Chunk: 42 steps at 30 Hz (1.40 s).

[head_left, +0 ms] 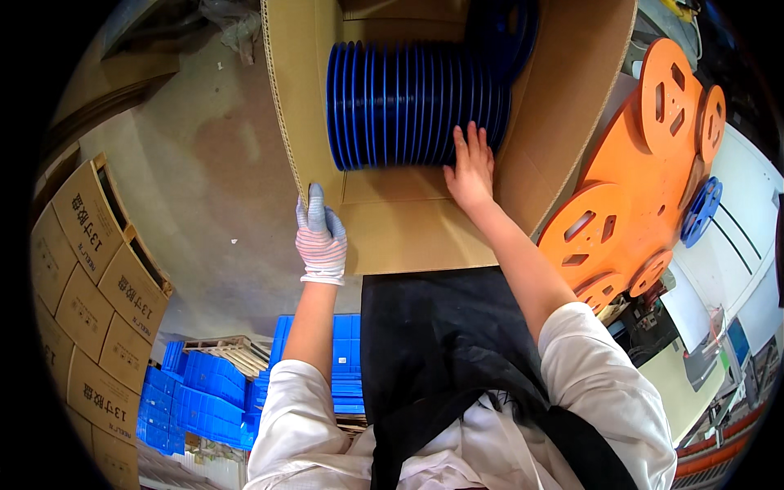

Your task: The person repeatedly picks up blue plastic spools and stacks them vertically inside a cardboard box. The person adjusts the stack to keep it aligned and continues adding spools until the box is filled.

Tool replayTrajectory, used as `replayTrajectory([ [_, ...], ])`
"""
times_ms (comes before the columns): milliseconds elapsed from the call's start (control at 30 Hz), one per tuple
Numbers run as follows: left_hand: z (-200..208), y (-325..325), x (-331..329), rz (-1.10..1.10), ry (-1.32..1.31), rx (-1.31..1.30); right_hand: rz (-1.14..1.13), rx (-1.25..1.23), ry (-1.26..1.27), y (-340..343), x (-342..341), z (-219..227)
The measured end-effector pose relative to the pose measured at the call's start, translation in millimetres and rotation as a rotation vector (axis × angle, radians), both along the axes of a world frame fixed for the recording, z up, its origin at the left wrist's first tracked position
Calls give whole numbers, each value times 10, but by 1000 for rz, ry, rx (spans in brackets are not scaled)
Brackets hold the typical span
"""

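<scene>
At the upper centre of the frame, blue reels (400, 106) lie in a row inside a carton (400, 237) whose left edge the left hand (321, 245) pinches, while the right hand (471, 173), grip released, touches the reels, which could splay if pressed unevenly.

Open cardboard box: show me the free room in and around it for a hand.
Inside the box, a bare strip lies between the blue reels and the near wall, left of the right hand. Outside, mostly bare floor separates the box from the stacked cartons. Crowded: the close-set reels, and orange discs at right.
</scene>
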<state>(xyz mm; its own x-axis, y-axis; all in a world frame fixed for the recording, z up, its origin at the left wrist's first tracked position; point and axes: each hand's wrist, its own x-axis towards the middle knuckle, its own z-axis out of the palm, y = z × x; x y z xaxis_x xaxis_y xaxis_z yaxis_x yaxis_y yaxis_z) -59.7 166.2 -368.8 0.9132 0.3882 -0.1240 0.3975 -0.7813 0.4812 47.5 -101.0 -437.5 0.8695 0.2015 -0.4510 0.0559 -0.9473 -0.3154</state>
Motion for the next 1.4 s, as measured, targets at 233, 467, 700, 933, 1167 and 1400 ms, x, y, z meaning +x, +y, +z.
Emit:
replayTrajectory([
  [233, 16, -20, 0, 10, -33, -18, 283, 217, -164, 789, 382, -3],
  [467, 76, -61, 73, 24, -58, -14, 790, -145, 44, 633, 613, -253],
  [700, 83, -98, 52, -2, -35, -7, 798, -253, 206, 603, 323, -33],
  [933, 116, -32, 92, -18, -60, 7, 767, -216, 81, 512, 241, -133],
  [1167, 46, -41, 19, -2, -12, -37, 620, -88, 164, 461, 14, 43],
  [1400, 31, -25, 6, -2, 1, -36, 292, 87, 57, 146, -291, 77],
])
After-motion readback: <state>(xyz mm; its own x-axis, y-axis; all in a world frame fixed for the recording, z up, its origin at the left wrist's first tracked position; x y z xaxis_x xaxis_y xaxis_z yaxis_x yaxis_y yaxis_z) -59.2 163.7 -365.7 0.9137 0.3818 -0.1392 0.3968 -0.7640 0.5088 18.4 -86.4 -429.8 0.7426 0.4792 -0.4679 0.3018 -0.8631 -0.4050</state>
